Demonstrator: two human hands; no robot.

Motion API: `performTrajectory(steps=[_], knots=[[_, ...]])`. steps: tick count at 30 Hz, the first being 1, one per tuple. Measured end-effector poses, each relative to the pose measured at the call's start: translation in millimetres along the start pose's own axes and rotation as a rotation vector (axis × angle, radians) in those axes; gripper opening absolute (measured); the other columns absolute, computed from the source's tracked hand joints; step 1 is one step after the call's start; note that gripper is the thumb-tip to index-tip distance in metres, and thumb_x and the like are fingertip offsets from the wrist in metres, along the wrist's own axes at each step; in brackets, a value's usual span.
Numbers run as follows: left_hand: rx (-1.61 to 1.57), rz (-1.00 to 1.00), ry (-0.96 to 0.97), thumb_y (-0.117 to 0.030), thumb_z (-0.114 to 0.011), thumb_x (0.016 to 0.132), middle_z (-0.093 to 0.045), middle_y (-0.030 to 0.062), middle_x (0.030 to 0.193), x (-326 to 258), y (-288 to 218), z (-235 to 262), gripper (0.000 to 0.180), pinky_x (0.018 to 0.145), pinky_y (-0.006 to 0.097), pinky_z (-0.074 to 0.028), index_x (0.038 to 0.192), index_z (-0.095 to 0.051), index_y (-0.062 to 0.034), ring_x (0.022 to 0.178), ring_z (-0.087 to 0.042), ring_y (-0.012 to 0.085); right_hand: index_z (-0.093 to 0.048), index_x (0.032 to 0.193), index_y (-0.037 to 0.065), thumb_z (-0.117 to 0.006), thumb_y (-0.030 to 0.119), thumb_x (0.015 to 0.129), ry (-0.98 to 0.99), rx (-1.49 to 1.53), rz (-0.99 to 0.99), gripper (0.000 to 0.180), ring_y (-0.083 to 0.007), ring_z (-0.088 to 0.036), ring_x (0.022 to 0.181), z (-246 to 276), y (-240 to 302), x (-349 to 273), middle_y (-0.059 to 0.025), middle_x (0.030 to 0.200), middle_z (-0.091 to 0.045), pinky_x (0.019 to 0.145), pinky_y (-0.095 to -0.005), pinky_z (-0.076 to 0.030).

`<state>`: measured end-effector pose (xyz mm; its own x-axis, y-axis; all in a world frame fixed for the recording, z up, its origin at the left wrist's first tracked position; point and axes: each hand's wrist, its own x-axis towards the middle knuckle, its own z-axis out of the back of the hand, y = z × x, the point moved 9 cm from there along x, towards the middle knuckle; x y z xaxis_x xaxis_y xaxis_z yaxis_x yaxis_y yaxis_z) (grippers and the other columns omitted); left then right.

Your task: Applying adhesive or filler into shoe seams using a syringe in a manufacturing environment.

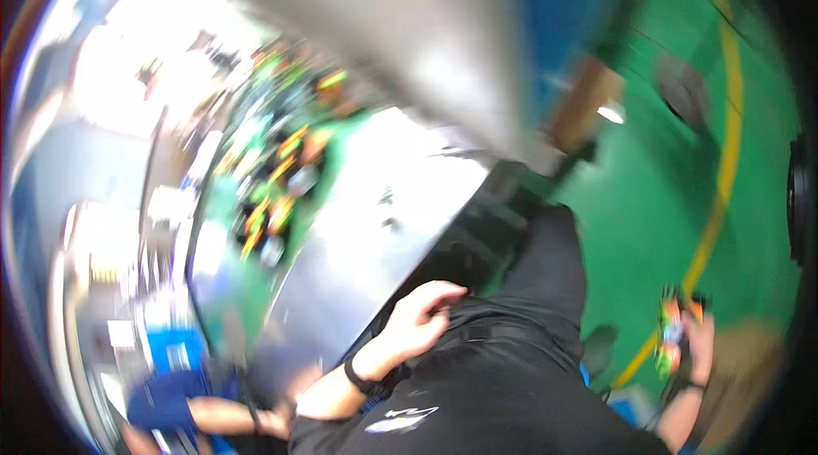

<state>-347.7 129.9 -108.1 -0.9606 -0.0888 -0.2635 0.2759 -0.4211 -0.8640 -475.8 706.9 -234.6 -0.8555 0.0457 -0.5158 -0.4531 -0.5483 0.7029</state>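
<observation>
Right hand [700, 342] grips orange-green part [670, 329], off to the side; firm hold, clear of the body [503, 374], seems best. Left hand [417, 320] loosely curled, thumb apart, apparently empty.

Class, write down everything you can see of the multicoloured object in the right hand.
The multicoloured object shows orange, bright green, black and pale grey patches. It looks longer than wide, its long side running roughly up and down the picture. The right hand grips its right side, at the picture's lower right. Blur hides its material and finer parts.
</observation>
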Motion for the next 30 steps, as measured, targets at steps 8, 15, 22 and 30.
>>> performTrajectory(steps=[8,15,22,30], knots=[[0.027,0.025,-0.559,0.012,-0.049,0.071,-0.063,0.013,0.109,-128,5,58,0.046,0.083,0.031,-0.053,0.112,-0.063,-0.0011,0.095,-0.063,0.0217,-0.057,0.109,-0.004,-0.081,0.02,0.06,0.545,-0.071,0.361,0.06,-0.0183,-0.057,0.094,-132,257,-8,-0.0078,0.106,-0.06,0.087,-0.0314,-0.047],[0.063,-0.049,-0.793,0.01,-0.049,0.066,-0.064,0.0157,0.107,-208,13,92,0.042,0.086,0.034,-0.052,0.104,-0.064,0.0002,0.096,-0.064,0.0268,-0.063,0.057,0.0,-0.088,0.053,0.058,0.858,0.344,1.311,0.059,-0.0182,-0.045,0.035,-156,441,-140,-0.0032,0.045,-0.049,0.038,-0.0283,-0.027],[0.194,-0.452,-1.079,-0.011,-0.067,0.077,-0.045,0.0237,0.136,-299,-8,127,0.063,0.107,0.044,-0.035,0.134,-0.044,0.0018,0.127,-0.045,0.0363,-0.059,0.066,0.001,-0.087,0.061,0.054,0.833,0.053,1.581,0.067,-0.0185,-0.054,0.055,-299,531,-318,-0.0057,0.057,-0.05,0.053,-0.0303,-0.037],[0.199,-0.533,-1.456,-0.043,-0.064,0.086,-0.032,0.0256,0.147,-431,54,162,0.077,0.114,0.05,-0.019,0.14,-0.035,0.0028,0.139,-0.029,0.04,-0.066,0.073,0.005,-0.089,0.032,0.06,0.988,-0.365,2.273,0.038,-0.0215,-0.057,0.053,-476,516,-543,-0.0046,0.057,-0.053,0.055,-0.0306,-0.05]])
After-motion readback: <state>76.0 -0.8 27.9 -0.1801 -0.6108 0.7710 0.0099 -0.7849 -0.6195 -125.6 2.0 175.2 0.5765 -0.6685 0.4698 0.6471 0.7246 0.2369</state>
